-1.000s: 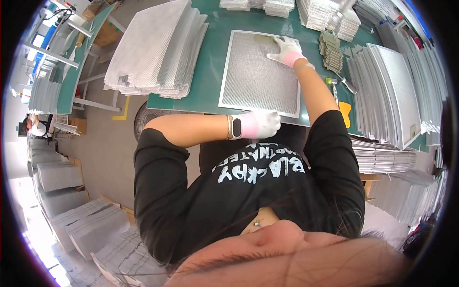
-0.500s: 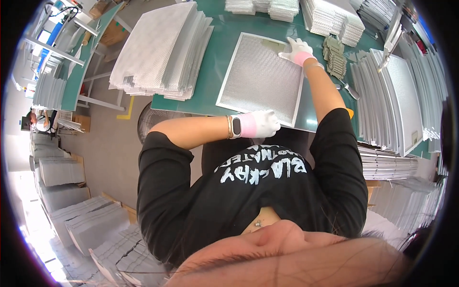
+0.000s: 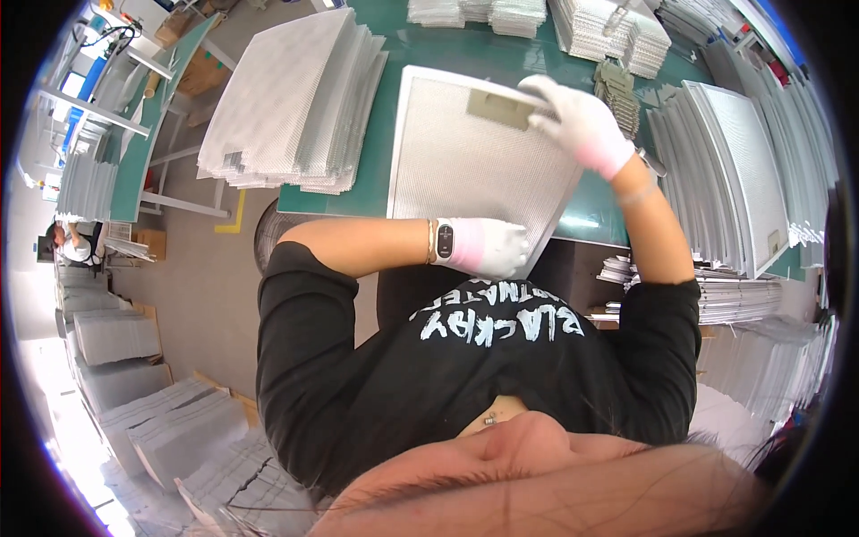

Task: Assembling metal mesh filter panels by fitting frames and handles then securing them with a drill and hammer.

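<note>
A framed metal mesh filter panel (image 3: 465, 161) is tilted, its far right side raised off the green table. Near its far edge sits a greenish-grey rectangular plate (image 3: 498, 109). My right hand (image 3: 580, 123), in a white glove with a pink cuff, grips the panel's far edge by the right corner, thumb over the face. My left hand (image 3: 488, 248), gloved the same way, is closed on the near edge, close to my shirt; its fingertips are partly hidden.
Left of the panel stands a tall stack of mesh sheets (image 3: 277, 98). To the right lean framed filter panels (image 3: 734, 170), with a pile of small greenish-grey plates (image 3: 617, 94) nearer the middle. Mesh bundles (image 3: 608, 31) line the far side of the green table (image 3: 412, 49).
The panel has been lifted from lying flat and turned, its far right side now raised. My right hand has come nearer and right with its edge; my left hand has shifted slightly.
</note>
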Motion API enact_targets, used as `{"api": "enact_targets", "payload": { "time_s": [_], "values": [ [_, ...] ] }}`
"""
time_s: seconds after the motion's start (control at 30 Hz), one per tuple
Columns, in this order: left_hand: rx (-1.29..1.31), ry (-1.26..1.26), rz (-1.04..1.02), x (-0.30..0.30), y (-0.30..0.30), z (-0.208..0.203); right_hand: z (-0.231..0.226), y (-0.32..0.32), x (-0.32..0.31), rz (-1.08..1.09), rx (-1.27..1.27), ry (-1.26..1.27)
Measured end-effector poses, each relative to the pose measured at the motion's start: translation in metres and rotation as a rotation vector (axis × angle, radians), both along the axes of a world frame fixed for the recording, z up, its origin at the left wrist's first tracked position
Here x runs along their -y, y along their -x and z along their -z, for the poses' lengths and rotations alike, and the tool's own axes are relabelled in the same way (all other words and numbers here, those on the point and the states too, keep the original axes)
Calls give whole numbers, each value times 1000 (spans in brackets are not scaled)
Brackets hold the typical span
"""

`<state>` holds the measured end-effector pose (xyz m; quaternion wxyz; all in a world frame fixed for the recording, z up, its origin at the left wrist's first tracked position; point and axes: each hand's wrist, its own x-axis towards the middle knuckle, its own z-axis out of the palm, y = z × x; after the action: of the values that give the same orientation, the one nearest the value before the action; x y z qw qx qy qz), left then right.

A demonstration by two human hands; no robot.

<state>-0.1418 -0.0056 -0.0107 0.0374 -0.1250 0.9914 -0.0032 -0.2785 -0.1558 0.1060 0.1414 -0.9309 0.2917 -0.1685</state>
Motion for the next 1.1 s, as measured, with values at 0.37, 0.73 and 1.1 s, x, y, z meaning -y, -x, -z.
{"api": "enact_targets", "payload": {
  "time_s": [0.37,0.73,1.1],
  "values": [
    [-678,-541,-249,22,56,-45,-52,43,-100,-243,-170,228],
    [-361,407,-617,-41,-57,-182,-111,292,-185,285,231,310],
    [-158,475,-2064,-88,-243,-91,-250,482,-222,939,1342,594]
  ]
}}
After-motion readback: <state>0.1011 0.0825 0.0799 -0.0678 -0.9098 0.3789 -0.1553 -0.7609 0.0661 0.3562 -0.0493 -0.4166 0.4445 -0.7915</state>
